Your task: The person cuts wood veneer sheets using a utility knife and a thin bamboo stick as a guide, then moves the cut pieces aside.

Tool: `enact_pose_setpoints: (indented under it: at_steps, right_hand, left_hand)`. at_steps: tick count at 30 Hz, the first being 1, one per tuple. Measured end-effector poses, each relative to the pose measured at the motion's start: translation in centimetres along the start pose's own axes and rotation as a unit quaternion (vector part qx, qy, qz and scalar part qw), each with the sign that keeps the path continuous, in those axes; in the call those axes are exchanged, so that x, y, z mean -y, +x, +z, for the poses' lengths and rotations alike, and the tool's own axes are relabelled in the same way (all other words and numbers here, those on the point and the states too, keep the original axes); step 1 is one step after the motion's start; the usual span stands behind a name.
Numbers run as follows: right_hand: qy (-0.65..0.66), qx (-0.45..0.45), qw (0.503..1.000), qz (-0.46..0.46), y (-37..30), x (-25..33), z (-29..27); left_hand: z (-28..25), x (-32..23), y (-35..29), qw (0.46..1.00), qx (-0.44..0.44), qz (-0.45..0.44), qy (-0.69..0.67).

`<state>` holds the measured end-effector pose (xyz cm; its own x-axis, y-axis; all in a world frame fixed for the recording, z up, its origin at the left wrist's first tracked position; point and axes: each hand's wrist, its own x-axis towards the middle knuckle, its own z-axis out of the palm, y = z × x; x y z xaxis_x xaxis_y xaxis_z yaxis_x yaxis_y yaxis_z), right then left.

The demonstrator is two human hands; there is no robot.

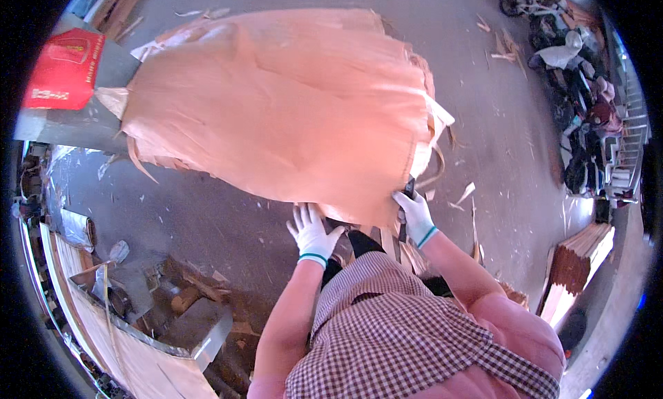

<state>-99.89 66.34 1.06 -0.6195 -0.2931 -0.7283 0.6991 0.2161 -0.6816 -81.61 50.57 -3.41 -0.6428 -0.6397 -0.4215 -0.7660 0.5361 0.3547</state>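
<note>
A large stack of thin, pinkish-orange wood veneer sheets (290,109) lies in front of me, its edges ragged and frayed. My left hand (311,235), in a white glove with a green cuff line, rests at the near edge of the stack with its fingers spread. At the near right corner, my right hand (416,216), gloved the same way, is closed round a dark narrow tool (410,186). The tool's kind is not plain, as the fingers cover part of it. Torn veneer strips (397,244) show below that corner.
A red printed box or bag (65,69) sits on a grey surface at the far left. Wood scraps (507,50) litter the floor. A cluttered heap (580,88) lines the right side. Stacked wood sheets (577,268) stand at the lower right, and a pale panel (131,344) at the lower left.
</note>
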Motion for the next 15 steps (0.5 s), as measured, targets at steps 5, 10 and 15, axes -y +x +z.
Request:
enact_pose_setpoints:
  at_steps: [5,10,15]
  right_hand:
    - [-0.048,0.018,0.991,-0.12,-2.9,4.4,2.0]
    - [-0.084,0.006,0.978,-0.191,-2.2,5.6,3.2]
    - [-0.052,-0.003,0.967,-0.248,-1.2,8.7,5.8]
  left_hand:
    - [-1.9,-0.4,1.5,0.979,-0.174,0.094,-0.056]
    - [-4.5,-0.8,-1.1,0.983,0.001,0.184,0.022]
    - [-1.7,5.0,-8.5,0.936,0.016,0.349,0.044]
